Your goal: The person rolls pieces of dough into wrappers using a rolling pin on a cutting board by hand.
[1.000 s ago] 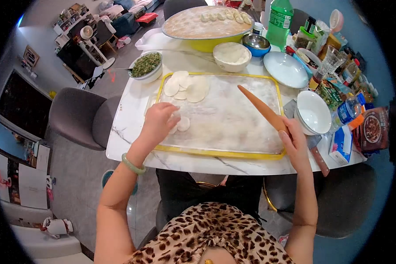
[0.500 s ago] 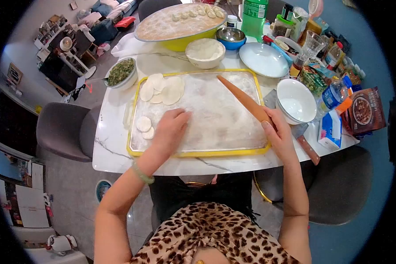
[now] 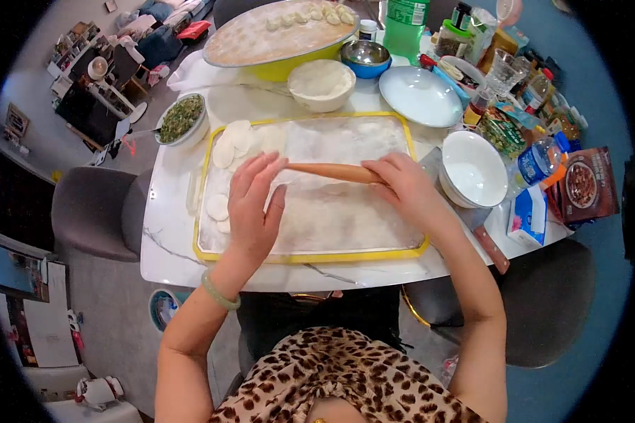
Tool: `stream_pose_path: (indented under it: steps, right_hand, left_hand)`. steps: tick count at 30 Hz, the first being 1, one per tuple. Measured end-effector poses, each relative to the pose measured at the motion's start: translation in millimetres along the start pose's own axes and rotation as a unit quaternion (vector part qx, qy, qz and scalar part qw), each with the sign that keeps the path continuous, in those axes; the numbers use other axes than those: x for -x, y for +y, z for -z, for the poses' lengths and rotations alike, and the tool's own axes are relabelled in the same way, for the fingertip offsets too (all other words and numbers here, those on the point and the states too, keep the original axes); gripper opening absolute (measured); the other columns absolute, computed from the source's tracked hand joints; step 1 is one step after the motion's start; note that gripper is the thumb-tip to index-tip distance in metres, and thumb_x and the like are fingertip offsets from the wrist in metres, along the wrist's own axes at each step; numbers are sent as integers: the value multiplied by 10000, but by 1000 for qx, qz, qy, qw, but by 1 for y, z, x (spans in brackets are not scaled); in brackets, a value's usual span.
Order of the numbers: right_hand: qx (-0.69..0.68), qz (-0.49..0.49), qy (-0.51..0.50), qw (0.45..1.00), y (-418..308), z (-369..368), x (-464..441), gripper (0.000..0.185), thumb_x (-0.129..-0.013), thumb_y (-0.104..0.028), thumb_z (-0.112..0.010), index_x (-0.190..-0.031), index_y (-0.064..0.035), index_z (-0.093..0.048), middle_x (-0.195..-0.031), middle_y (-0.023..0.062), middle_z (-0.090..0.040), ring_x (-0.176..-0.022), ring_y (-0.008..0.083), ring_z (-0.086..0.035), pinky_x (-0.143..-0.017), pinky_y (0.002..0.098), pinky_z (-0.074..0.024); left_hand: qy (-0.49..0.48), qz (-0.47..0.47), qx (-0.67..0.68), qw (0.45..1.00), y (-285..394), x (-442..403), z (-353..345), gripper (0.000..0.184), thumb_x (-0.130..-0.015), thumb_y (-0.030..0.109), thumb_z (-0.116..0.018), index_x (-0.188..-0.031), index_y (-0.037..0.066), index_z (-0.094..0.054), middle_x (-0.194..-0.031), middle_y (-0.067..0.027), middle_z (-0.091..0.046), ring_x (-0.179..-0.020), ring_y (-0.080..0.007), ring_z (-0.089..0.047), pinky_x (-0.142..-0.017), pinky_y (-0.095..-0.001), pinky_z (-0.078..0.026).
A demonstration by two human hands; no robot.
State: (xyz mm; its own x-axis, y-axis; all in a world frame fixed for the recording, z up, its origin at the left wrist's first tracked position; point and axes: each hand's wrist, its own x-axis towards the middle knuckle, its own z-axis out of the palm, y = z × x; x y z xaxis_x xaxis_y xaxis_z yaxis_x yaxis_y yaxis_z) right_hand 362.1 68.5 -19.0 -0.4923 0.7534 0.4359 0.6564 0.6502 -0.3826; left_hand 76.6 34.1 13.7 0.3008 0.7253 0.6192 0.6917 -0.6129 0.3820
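A tapered wooden rolling pin (image 3: 328, 171) lies level over the floured, yellow-edged board (image 3: 331, 225). My right hand (image 3: 406, 185) is wrapped round its right end. My left hand (image 3: 255, 204) is at the pin's thin left end, thumb apart from the raised fingers; whether it touches the pin is unclear. Flat round dough wrappers (image 3: 234, 143) overlap at the board's upper left, partly behind my left hand. Smaller dough rounds (image 3: 218, 207) lie at the board's left, beside that hand. Any dough under the pin is hard to make out.
Behind the board stand a bowl of green filling (image 3: 181, 118), a flour bowl (image 3: 321, 81) and a large tray with dumplings (image 3: 275, 39). To the right are a pale plate (image 3: 421, 97), a white bowl (image 3: 474, 169), a knife (image 3: 492, 249), bottles and packets.
My right hand has brought the rolling pin leftwards and turned it level. My left hand has risen from the board to the pin's left end. The view has shifted.
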Motion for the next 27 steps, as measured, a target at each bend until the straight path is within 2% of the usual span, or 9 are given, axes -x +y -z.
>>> stream_pose_path:
  steps: [1, 2, 5, 9, 14, 17, 19, 22, 27]
  right_hand:
    - [-2, 1, -6, 1000, 0, -5, -10, 382, -851, -164, -645, -1224, -93, -598, -1070, 123, -594, -986, 309, -579, -853, 375, -476]
    - [5, 29, -24, 999, 0, -11, -19, 427, -822, -136, -662, -1243, -103, -591, -1085, 114, -594, -1019, 305, -566, -879, 381, -464]
    - [27, 71, -45, 996, 2, -15, -19, 496, -800, -114, -673, -1285, -129, -570, -1177, 108, -579, -1121, 305, -530, -941, 411, -431]
    - [97, 62, -105, 988, -7, -4, 9, 521, -840, -161, -645, -1348, -172, -532, -1400, 104, -491, -1306, 320, -433, -1044, 488, -354]
    - [128, 46, -75, 988, -4, -7, -25, 455, -907, -184, -566, -1360, -183, -524, -1459, 104, -448, -1341, 365, -397, -1089, 514, -305]
    - [78, 13, -84, 993, 11, -15, -19, 457, -908, -182, -560, -1364, -175, -520, -1457, 100, -451, -1341, 370, -390, -1091, 519, -298]
    - [68, -3, -113, 991, 9, -14, -1, 468, -908, -212, -568, -1370, -168, -512, -1463, 92, -446, -1355, 357, -373, -1096, 516, -288]
    - [99, 42, -93, 990, -7, -10, 3, 487, -901, -265, -602, -1375, -210, -508, -1471, 74, -439, -1369, 329, -369, -1096, 529, -293]
    - [100, 3, -111, 989, 17, -16, -36, 460, -956, -308, -510, -1400, -193, -486, -1512, 85, -387, -1395, 353, -319, -1125, 530, -242]
  left_hand:
    - [12, 6, -51, 999, 2, 1, 3, 479, -857, 103, -626, -1323, 47, -527, -1404, -180, -477, -1340, -373, -392, -1090, -491, -317]
    - [11, 12, -50, 999, -2, 5, -2, 479, -857, 103, -626, -1323, 47, -527, -1404, -180, -477, -1340, -373, -392, -1090, -491, -317]
    - [-250, 76, -176, 949, -9, 10, -14, 760, -909, 331, -598, -1508, 46, -227, -1564, -180, -237, -1447, -347, -231, -1130, -554, -224]
    - [-321, 56, -189, 926, 12, 31, 4, 836, -875, 394, -624, -1509, 32, -217, -1576, -182, -207, -1459, -340, -204, -1114, -598, -223]
    - [-285, 82, -215, 931, -9, 10, -15, 841, -889, 465, -586, -1504, 21, -223, -1572, -196, -206, -1458, -315, -218, -1116, -595, -219]
    - [-272, 85, -216, 934, -3, 4, -9, 854, -885, 467, -591, -1504, 14, -218, -1573, -193, -206, -1460, -313, -216, -1116, -597, -216]
    - [-347, 68, -212, 911, 17, 20, 6, 848, -887, 467, -590, -1503, 13, -223, -1570, -196, -214, -1458, -314, -219, -1117, -595, -215]
    - [-349, 70, -227, 906, 16, 37, 3, 843, -890, 469, -584, -1504, 17, -223, -1569, -199, -217, -1456, -316, -224, -1120, -589, -215]
    - [-235, 90, -205, 946, -18, -3, -17, 801, -894, 470, -581, -1470, -1, -284, -1548, -209, -254, -1450, -317, -235, -1104, -612, -224]
